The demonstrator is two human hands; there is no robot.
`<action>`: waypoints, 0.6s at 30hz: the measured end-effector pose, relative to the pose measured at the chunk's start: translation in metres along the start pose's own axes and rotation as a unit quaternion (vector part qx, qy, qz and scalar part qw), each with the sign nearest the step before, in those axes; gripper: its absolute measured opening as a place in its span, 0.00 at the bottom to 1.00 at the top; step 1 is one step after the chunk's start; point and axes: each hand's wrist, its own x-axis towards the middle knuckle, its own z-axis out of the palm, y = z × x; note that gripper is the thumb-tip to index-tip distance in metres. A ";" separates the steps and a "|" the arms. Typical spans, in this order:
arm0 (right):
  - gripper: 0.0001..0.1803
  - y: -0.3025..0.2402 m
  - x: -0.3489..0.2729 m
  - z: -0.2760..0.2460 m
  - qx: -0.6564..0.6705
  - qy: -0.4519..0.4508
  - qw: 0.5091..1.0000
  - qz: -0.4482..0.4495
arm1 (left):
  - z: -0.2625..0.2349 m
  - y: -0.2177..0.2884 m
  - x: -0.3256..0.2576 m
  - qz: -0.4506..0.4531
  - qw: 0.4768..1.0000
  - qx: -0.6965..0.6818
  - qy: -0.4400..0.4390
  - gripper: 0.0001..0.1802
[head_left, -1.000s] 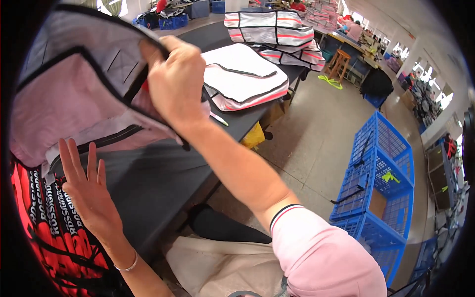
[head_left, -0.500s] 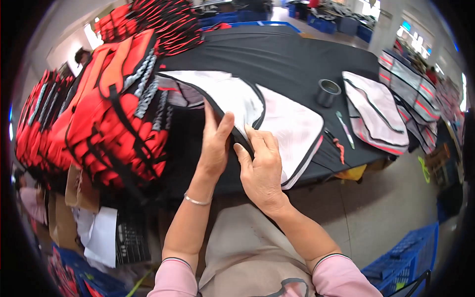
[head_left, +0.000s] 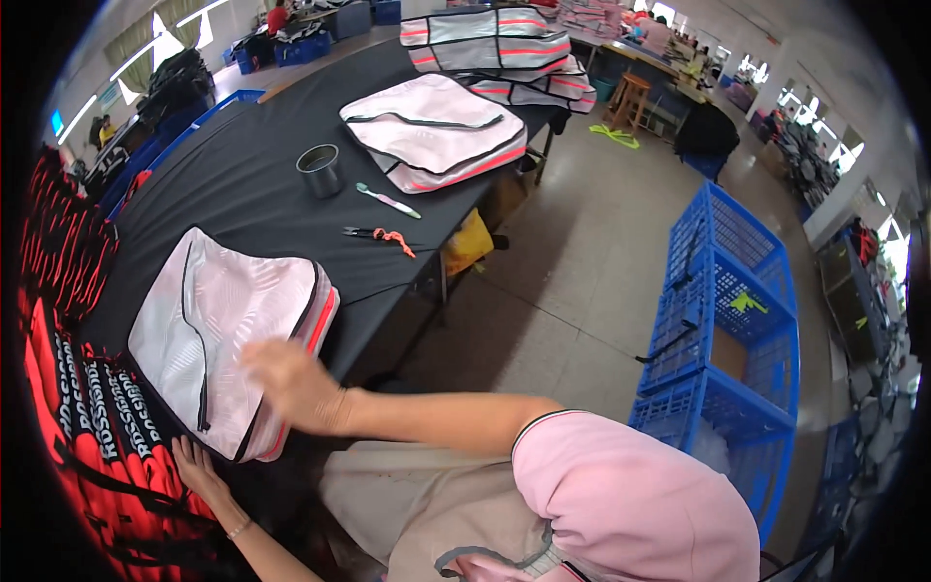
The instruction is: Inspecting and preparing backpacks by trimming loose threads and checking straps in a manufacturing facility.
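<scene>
A pale pink-white zippered bag with black piping and a red-orange side stripe lies flat on the black-covered table. Over its near right part hovers my right hand, smeared by motion, so its grip is unclear. My left hand rests with fingers stretched out by the bag's near left corner, against the stacked red and black bags. Farther along the table are thread snips with an orange cord, a toothbrush and a dark metal cup.
Another pale bag lies at the far end, before a stack of similar bags. Blue plastic crates stand on the floor at my right. A yellow thing hangs under the table edge. Wooden stool beyond.
My view has swung right. The bag, lifted at its flap by both hands before, now lies flat with its front down. My hands have come apart, the left moving to the red bags.
</scene>
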 end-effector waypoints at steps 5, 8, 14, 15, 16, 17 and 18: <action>0.11 0.096 -0.016 -0.029 -0.146 0.036 0.988 0.038 | -0.034 -0.032 -0.056 0.267 0.872 0.410 -0.016 0.23; 0.15 0.102 -0.018 -0.012 -0.113 0.088 0.990 0.000 | -0.043 -0.060 -0.074 0.279 0.815 0.508 0.009 0.23; 0.20 0.131 -0.050 -0.017 -0.198 0.139 0.956 0.166 | -0.005 -0.051 -0.083 0.180 0.814 0.544 0.099 0.27; 0.20 0.129 -0.051 -0.016 -0.206 0.120 0.960 0.147 | -0.011 -0.055 -0.079 0.176 0.812 0.547 0.100 0.27; 0.21 0.127 -0.051 -0.012 -0.212 0.099 0.964 0.127 | -0.021 -0.062 -0.075 0.205 0.793 0.563 0.113 0.27; 0.21 0.126 -0.050 -0.007 -0.207 0.090 0.965 0.131 | -0.032 -0.067 -0.073 0.233 0.770 0.580 0.128 0.28; 0.20 0.123 -0.049 0.001 -0.244 0.067 0.955 0.152 | -0.038 -0.065 -0.078 0.215 0.752 0.609 0.130 0.28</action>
